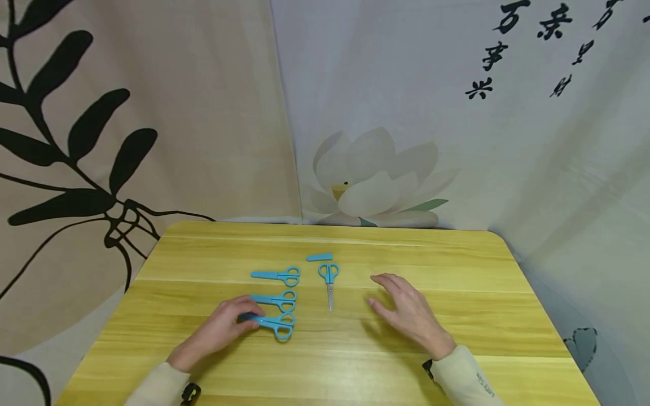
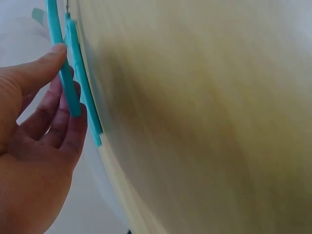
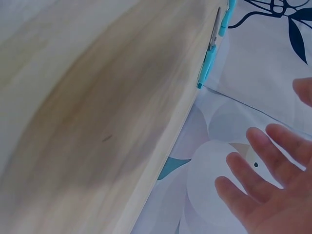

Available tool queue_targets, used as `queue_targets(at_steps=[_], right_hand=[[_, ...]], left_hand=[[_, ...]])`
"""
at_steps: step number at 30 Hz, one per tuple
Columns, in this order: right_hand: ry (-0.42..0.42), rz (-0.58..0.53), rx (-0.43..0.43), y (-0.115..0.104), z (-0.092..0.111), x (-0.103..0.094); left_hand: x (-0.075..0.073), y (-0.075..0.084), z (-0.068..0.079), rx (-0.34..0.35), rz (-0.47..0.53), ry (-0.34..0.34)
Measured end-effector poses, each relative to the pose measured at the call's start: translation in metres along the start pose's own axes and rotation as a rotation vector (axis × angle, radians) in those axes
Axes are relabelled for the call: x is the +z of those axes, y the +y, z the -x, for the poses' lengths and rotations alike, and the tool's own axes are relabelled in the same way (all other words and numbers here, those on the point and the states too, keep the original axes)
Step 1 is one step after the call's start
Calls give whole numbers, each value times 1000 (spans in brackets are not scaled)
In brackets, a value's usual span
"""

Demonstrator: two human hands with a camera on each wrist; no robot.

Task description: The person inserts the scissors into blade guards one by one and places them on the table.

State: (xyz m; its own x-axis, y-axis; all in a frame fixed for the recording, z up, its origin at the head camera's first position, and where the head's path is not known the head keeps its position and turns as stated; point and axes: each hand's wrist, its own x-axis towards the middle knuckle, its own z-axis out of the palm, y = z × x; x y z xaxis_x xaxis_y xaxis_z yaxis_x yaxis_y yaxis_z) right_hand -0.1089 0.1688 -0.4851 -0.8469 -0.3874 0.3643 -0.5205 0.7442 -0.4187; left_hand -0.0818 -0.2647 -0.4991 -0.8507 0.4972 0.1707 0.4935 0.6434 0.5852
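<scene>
My left hand (image 1: 225, 324) pinches the blue sheath end of a pair of scissors (image 1: 276, 323) between thumb and fingers; its handle loops point right. In the left wrist view, the held scissors (image 2: 71, 95) look raised off the table. Just beyond lie two more pairs of sheathed blue scissors, a middle pair (image 1: 279, 300) and a far pair (image 1: 278, 276), loops to the right. To their right is an unsheathed pair (image 1: 329, 277), its bare blade toward me. A loose blue sheath (image 1: 320, 257) lies behind it. My right hand (image 1: 410, 313) hovers with fingers extended, holding nothing.
Everything rests on a wooden table (image 1: 457, 265) with rounded far corners. A printed curtain (image 1: 228, 113) hangs right behind its back edge. Dark bands circle both wrists at the pale sleeves (image 1: 469, 378).
</scene>
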Motion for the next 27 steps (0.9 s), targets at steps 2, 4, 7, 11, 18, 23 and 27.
queue_targets(at_steps=[2,4,7,11,18,23,27], right_hand=[[4,4,-4,0,0,0],[2,7,-3,0,0,0],[-7,3,2,-1,-1,-1],[-22,-10,7,-1,-2,-2],[-32,-9,7,-2,-2,-2],[-35,-6,7,-2,-2,-2],[-39,-9,9,-2,-2,-2]], left_hand=[[-2,-2,2,-7,5,-3],[-4,-4,3,-20,12,-9],[-7,-6,4,-47,25,-21],[-9,-9,4,-80,32,-31],[-10,-11,4,-75,48,-49],[-9,-11,3,-80,58,-63],[-8,-11,2,-92,54,-82]])
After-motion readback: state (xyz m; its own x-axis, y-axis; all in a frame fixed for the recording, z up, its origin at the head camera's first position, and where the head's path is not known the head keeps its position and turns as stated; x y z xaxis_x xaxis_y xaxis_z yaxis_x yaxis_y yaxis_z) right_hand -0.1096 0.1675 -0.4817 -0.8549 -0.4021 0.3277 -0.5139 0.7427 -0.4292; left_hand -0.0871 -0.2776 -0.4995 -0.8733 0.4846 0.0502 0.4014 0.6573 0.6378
